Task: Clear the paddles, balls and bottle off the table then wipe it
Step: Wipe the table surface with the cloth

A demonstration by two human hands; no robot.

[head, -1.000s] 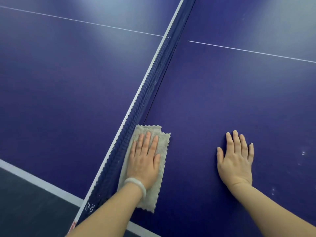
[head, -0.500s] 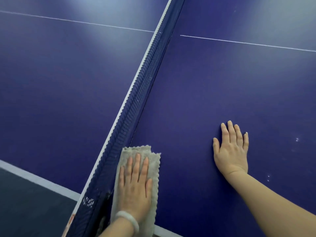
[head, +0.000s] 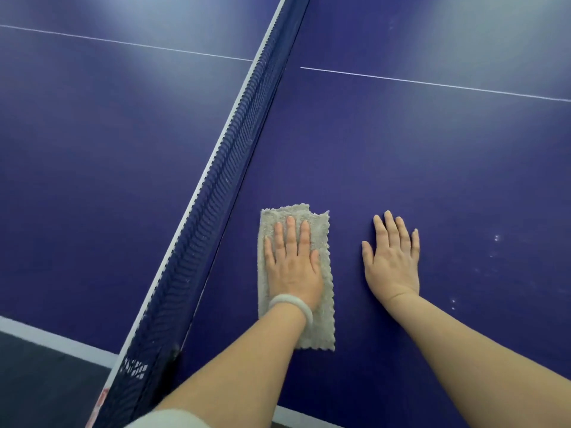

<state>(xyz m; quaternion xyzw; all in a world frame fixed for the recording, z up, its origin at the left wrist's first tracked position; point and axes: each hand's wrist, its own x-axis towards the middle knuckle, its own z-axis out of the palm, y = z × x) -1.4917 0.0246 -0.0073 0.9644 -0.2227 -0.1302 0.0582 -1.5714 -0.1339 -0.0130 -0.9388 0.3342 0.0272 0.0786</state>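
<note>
Our left hand lies flat on the cloth, fingers straight and spread, probably for even wiping pressure. Cloth is on the table, just right of the net — beige, folded, scalloped edges. Our right hand is flat beside it, fingers straight, holding nothing — likely bracing our lean

Dark blue net, white tape along top, runs diagonally; dark grey floor lower left.
</note>
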